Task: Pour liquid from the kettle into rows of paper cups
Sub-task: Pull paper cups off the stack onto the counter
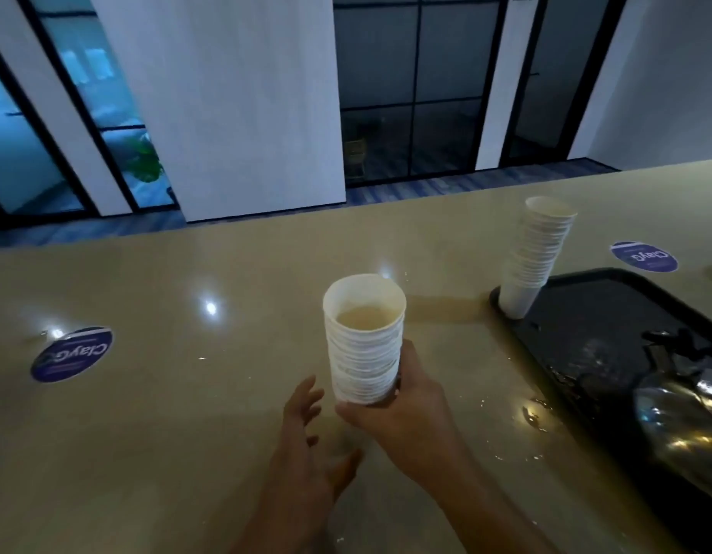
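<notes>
My right hand (pixel 402 409) grips the bottom of a tall stack of white paper cups (pixel 364 341) and holds it upright above the beige counter (pixel 186 433). My left hand (pixel 306 441) hovers just left of the stack's base, fingers spread and holding nothing. A second, leaning stack of white cups (pixel 534 257) stands on the far left corner of a black tray (pixel 610 313). A shiny metal kettle (pixel 682 417) sits on the tray at the right edge of the view, its black handle and lid knob towards the far side.
Water drops and small puddles (pixel 534 417) lie on the counter beside the tray, and the tray itself is wet. Two round blue stickers (pixel 72 353) (pixel 644 256) are stuck on the countertop. Beyond the counter's far edge are a white pillar and glass partitions.
</notes>
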The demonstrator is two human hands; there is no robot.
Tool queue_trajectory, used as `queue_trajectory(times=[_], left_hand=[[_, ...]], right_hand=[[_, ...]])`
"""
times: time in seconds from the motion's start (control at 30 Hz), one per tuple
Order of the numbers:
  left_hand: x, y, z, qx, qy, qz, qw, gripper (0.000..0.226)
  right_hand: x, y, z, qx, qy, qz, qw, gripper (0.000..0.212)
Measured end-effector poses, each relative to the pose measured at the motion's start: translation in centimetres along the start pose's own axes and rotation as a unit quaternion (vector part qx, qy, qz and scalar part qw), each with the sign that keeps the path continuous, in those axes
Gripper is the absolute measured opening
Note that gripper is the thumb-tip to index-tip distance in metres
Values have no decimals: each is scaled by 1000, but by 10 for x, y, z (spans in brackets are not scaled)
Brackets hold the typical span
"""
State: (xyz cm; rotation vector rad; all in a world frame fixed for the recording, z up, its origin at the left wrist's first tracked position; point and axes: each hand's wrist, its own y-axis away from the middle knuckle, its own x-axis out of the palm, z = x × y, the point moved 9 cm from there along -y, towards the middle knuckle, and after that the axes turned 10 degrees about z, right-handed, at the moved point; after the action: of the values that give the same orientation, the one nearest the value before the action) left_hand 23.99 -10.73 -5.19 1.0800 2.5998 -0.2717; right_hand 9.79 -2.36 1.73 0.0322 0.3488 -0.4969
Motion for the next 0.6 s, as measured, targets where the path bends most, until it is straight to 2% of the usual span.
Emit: queue_trajectory(times=[0.1,0.27,0.5,0.53,0.6], left_hand=[[-30,14,8,-11,-12,-51,999,97],[-55,34,21,-20,11,-86,996,95],[-80,30,-4,-1,13,-63,998,95],[-83,27,-16,16,23,-62,998,84],[-89,22,-35,32,47,-87,995,37]], right_hand=[[34,-4,6,5,-11,18,1000,68],[78,-7,17,-4,-15,56,998,72],[111,-11,25,-38,-28,81,996,76],[116,-11,25,-42,-36,90,994,77],[125,-12,26,-47,-34,124,991,77]])
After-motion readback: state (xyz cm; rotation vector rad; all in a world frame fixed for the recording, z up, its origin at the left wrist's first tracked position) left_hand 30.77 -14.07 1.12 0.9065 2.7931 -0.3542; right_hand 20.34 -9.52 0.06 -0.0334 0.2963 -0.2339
